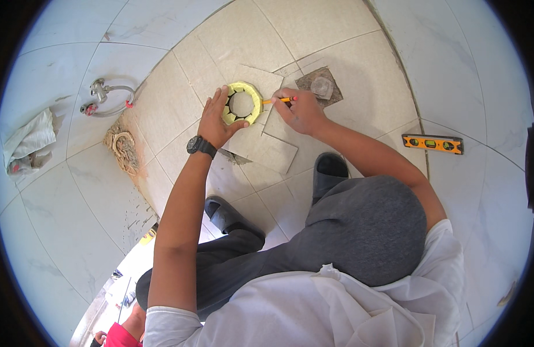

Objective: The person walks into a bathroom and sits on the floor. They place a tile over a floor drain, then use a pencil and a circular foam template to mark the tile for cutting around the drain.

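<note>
A yellow many-sided ring (256, 104) with dark marks round its inner edge lies flat on a loose beige tile (276, 152). My left hand (216, 122) grips the ring's left side, the thumb at its lower edge and the fingers along its upper left. Between the fingers of my right hand (303, 113) is a yellow-orange pencil (285, 99) with a red end. Its tip points left and meets, or nearly meets, the ring's right edge. The loose tile has an irregular, stepped outline and rests on the tiled floor (301, 23).
Right of the ring, a square floor cutout (335, 99) holds a grey round piece. An orange spirit level (433, 144) is by the right wall. A metal valve (99, 89) with a hose juts from the left wall, above a rough corner hole (125, 151). Someone in red (125, 334) is at lower left.
</note>
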Tool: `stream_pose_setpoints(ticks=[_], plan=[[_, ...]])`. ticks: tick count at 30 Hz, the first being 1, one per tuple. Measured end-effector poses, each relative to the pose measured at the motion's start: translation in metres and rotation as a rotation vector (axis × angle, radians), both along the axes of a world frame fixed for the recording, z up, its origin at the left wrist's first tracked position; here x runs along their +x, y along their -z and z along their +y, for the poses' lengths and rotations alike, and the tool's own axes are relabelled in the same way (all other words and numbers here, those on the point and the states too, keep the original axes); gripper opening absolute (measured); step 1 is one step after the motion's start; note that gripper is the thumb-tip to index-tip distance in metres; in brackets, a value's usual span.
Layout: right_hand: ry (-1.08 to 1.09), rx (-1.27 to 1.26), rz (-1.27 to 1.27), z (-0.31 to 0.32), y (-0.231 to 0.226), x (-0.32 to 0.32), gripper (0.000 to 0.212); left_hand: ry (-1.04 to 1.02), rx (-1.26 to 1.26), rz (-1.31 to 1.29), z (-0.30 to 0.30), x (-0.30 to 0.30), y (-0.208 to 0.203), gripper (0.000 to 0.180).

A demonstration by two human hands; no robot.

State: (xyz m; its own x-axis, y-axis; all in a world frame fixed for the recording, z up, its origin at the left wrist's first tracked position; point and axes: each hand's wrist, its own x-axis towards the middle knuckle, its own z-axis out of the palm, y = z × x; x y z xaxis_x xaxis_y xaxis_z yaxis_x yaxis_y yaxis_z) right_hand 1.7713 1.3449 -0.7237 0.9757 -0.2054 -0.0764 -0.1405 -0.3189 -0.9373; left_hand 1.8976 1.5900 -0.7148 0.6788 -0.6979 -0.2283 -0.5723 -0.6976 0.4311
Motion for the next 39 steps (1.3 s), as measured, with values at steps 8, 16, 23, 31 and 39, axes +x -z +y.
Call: stream_pose_setpoints(ticks=[8,16,23,31,39], plan=[[0.086,0.244,0.122,0.005,0.024,-0.008,0.024,-0.002,-0.003,-0.004,0.000,0.000,0.001,0.119],[0.155,0.405,0.178,0.013,0.038,-0.001,0.027,0.003,-0.025,0.010,0.001,0.000,0.001,0.117],[0.134,0.075,0.074,-0.005,0.028,0.012,0.033,-0.001,-0.037,0.010,0.001,0.000,0.001,0.116],[0.152,0.169,0.114,0.002,0.025,0.008,0.032,-0.002,-0.033,0.017,0.000,0.000,0.000,0.117],[0.156,0.192,0.139,0.005,0.023,0.005,0.030,0.001,-0.022,-0.003,-0.001,-0.001,-0.002,0.115]])
